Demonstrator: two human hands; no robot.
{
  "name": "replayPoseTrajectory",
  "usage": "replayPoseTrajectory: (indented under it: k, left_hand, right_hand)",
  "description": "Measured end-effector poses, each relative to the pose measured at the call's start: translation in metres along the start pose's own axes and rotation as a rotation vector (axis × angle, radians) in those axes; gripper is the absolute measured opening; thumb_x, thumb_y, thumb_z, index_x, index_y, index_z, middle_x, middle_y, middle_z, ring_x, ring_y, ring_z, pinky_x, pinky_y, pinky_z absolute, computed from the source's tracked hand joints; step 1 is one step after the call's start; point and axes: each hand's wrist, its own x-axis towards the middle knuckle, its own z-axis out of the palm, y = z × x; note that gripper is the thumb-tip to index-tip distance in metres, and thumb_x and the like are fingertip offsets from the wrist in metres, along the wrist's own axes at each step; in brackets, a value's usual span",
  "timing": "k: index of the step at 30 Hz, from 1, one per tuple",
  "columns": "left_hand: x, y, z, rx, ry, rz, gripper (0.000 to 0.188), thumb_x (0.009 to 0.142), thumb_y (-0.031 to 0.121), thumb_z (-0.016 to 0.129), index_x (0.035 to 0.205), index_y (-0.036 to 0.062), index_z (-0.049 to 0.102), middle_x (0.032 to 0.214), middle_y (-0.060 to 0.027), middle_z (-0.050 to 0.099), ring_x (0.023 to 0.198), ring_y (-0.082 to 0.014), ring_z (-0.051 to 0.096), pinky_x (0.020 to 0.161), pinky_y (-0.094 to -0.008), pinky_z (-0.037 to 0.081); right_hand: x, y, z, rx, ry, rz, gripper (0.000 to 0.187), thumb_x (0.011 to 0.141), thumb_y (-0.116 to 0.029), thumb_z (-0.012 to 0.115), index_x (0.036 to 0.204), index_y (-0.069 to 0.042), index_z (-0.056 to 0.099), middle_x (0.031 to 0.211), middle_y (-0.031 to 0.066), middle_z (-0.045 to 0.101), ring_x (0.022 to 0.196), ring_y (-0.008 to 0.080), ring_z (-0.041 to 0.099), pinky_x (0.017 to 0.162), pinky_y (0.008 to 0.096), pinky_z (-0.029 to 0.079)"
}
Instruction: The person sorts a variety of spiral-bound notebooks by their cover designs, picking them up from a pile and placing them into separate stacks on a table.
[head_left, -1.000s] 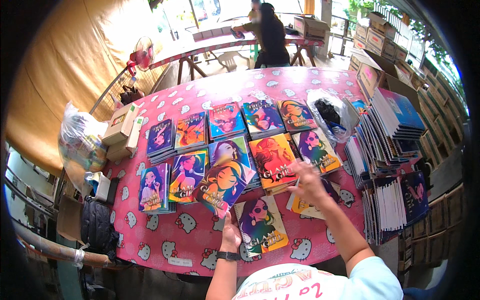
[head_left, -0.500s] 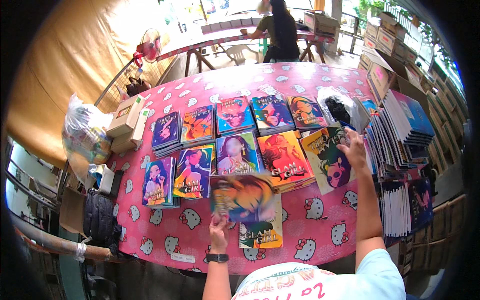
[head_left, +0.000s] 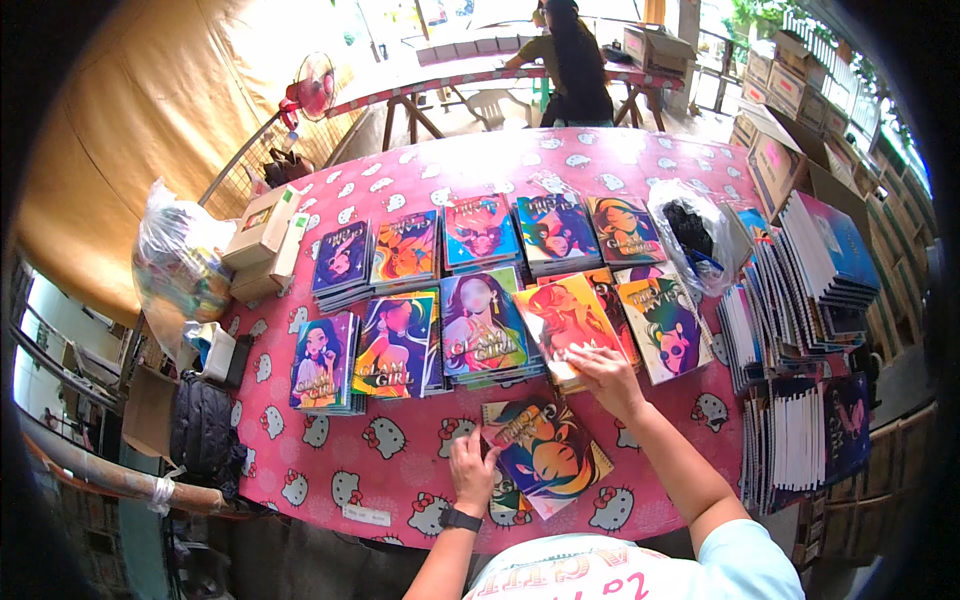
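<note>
My right hand [head_left: 605, 378] is closed on the lower edge of an orange notebook [head_left: 566, 312], which sits askew on its stack in the near row. My left hand [head_left: 470, 473] has its fingers apart at the left side of a notebook with a dark, multicoloured cover [head_left: 548, 452]. That notebook lies turned at an angle over a yellow-and-white notebook [head_left: 503, 494], mostly covered, near the table's front edge. Beside the orange one are a purple-and-green notebook [head_left: 485, 318] on the left and a cream notebook [head_left: 664, 325] on the right.
Several notebook stacks form a far row, with a blue one [head_left: 555, 230] among them. Spiral notebooks pile up at the right [head_left: 790, 300], beside a plastic bag [head_left: 690, 235]. Boxes [head_left: 262, 230] stand left on the pink table [head_left: 400, 470]. Beyond, a person [head_left: 575, 75] sits at another table.
My left hand has put the multicoloured notebook down on the yellow-and-white one and let go. My right hand has moved left from the cream notebook to the orange one, which has shifted on its stack.
</note>
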Motion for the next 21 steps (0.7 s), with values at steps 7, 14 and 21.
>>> replayPoseTrajectory:
  k: [7,14,21]
  left_hand:
    - [0.029,-0.017,0.008,0.138,-0.146,0.072,0.048,0.082,0.027,0.057,0.125,0.0090,0.046,0.129,-0.0126,0.042,0.119,-0.0322,0.036,0.097,-0.0506,0.027]
    - [0.022,-0.027,-0.020,-0.249,-0.132,-0.043,0.081,0.074,0.053,0.060,0.132,0.0020,0.035,0.136,-0.0222,0.032,0.126,-0.0356,0.029,0.104,-0.0463,0.020]
    - [0.025,-0.015,-0.014,-0.419,-0.277,0.226,0.077,0.077,0.018,0.062,0.140,0.0060,0.018,0.144,-0.0222,0.010,0.134,-0.0351,0.013,0.108,-0.0434,0.013]
  right_hand:
    - [-0.012,-0.076,-0.029,0.574,-0.775,0.020,0.018,0.076,-0.025,0.064,0.084,-0.009,0.066,0.078,0.0091,0.064,0.074,0.0274,0.061,0.069,0.0371,0.049]
    - [0.023,-0.012,-0.024,0.254,-0.223,0.155,0.022,0.073,-0.018,0.068,0.092,-0.009,0.063,0.091,0.0107,0.063,0.092,0.0284,0.056,0.082,0.0359,0.044]
    - [0.130,0.109,0.028,-0.249,0.044,0.221,0.069,0.068,-0.020,0.071,0.128,-0.007,0.039,0.137,0.0155,0.034,0.127,0.0323,0.029,0.100,0.0511,0.026]
